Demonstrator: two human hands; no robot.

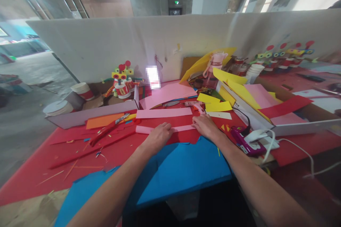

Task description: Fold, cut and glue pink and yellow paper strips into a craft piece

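Note:
A narrow pink paper strip (183,128) lies across the red tabletop in front of me, its left end curved or folded up. My left hand (160,136) is closed on its left part, fingers curled over the paper. At the strip's right end, my right hand (204,125) pinches the edge; the fingertips are partly hidden. Just beyond lies a flat, wider pink strip (163,113). A pink glue gun (198,107) rests right behind my right hand. Blue sheet material (181,173) covers the table edge under my forearms.
Left are a utility knife (122,118), red strips (93,151) and paper-cup robot figures (122,85). Pink sheets (170,94) and yellow pieces (218,105) lie behind. A purple power strip (247,142) with white cables and a box of coloured paper (301,126) stand right.

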